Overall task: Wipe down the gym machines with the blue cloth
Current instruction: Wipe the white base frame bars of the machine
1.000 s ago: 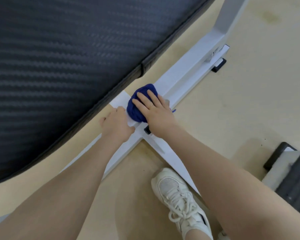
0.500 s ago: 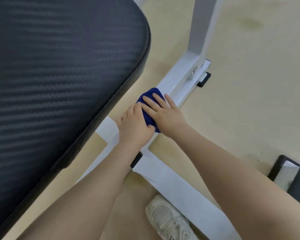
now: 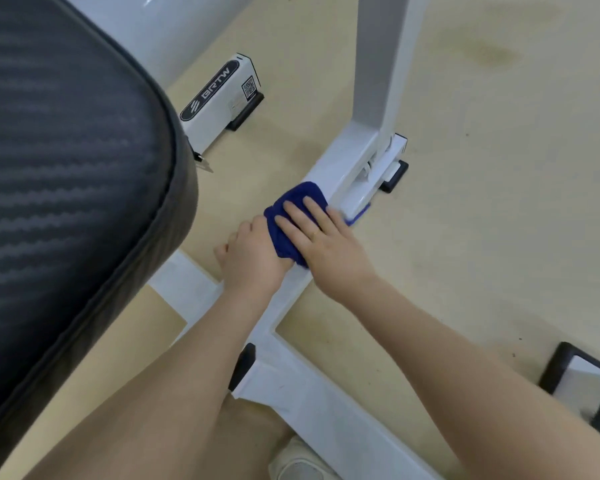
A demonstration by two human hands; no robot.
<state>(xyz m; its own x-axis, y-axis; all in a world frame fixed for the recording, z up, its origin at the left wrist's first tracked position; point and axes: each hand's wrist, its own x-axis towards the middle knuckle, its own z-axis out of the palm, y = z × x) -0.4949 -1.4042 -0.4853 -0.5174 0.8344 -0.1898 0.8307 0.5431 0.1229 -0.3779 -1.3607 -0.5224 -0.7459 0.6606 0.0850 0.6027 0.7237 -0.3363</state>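
While the right hand [image 3: 329, 251] presses flat-fingered on the blue cloth [image 3: 293, 223] (atop the white frame [image 3: 340, 174]), the left hand [image 3: 253, 261] grips it.

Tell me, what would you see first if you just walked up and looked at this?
The bright blue cloth in the middle jumps out: both hands are on it, the right hand pressing flat on top and the left hand beside it, against the white frame low on the floor. Next you would notice the big black pad filling the left side.
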